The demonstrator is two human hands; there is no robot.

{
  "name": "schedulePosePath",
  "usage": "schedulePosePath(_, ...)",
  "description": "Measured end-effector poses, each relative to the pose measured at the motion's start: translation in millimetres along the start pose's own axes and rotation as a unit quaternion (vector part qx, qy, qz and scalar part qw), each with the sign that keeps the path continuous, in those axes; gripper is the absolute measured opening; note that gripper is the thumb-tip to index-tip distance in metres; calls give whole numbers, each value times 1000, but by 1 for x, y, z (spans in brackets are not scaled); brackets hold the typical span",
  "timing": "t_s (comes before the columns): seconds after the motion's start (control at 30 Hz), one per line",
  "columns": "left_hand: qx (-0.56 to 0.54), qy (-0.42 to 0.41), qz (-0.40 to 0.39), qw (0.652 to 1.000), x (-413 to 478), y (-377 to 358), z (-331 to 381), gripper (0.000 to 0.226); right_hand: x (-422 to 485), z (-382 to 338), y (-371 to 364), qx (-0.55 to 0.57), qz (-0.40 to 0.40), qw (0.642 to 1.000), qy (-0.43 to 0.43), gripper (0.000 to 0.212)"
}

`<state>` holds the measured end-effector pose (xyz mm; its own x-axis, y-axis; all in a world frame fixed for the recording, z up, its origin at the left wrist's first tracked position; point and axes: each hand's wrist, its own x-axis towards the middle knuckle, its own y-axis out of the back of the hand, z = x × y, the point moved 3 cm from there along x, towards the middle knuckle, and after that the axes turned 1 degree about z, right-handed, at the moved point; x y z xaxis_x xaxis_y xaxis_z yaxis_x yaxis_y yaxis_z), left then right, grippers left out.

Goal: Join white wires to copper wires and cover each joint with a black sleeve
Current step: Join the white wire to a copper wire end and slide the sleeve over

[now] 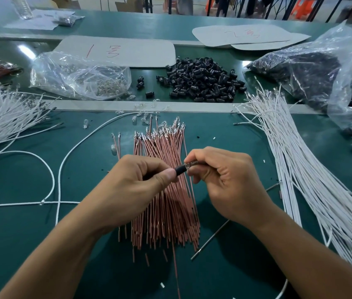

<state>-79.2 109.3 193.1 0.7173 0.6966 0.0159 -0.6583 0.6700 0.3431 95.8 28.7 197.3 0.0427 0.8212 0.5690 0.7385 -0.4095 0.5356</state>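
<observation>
Over the middle of the green table, my left hand [134, 184] pinches a black sleeve [180, 169] between thumb and fingers. My right hand [224, 180] pinches a clear metal-tipped connector [191, 164] at the sleeve's right end. A thin copper wire [176, 270] hangs down from the hands. Under both hands lies a fanned bundle of copper wires [164, 203] with crimped tips pointing away from me. White wires [313, 178] lie in a long sheaf to the right. A heap of loose black sleeves [201, 80] sits beyond the table's raised strip.
More white wires [2, 119] pile up at the left, with single white strands [63, 169] looping across the table. A clear bag of small clear parts [80, 76] and a large bag of black parts [313, 67] lie at the back. Cardboard sheets [132, 50] lie behind.
</observation>
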Motion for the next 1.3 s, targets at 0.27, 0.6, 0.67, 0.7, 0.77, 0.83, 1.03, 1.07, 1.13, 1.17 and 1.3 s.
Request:
schedulePosePath(0.27,-74,-42,41,996,-4,-3,5,17,-1,1,-2,178,5,980,-88,28)
schedulePosePath(0.6,86,-146,110,979,1,-14,9,13,0,1,5,111,34,989,-95,18)
schedulePosePath(0.67,106,-163,117,974,1,-13,12,11,0,-2,6,93,29,992,-75,16)
schedulePosePath(0.7,114,-163,111,974,1,-12,12,10,0,-3,5,84,26,994,-65,15)
schedulePosePath(0.77,124,-162,95,974,0,-12,12,12,0,-5,4,67,21,996,-51,15)
schedulePosePath(0.83,136,-162,91,973,-1,-13,14,16,0,-7,3,67,24,996,-45,15)
schedulePosePath(1.03,97,-111,104,984,-1,0,3,37,1,2,11,123,83,984,-97,18)
schedulePosePath(1.07,92,-109,100,985,0,-1,2,37,1,2,9,113,76,986,-93,17)
schedulePosePath(1.13,86,-123,92,984,0,-5,3,28,0,0,6,95,68,989,-85,15)
schedulePosePath(1.17,82,-130,91,984,1,-6,3,23,0,-1,6,91,65,990,-84,14)
schedulePosePath(1.3,43,-138,97,985,1,-6,3,14,0,1,5,76,39,993,-85,13)
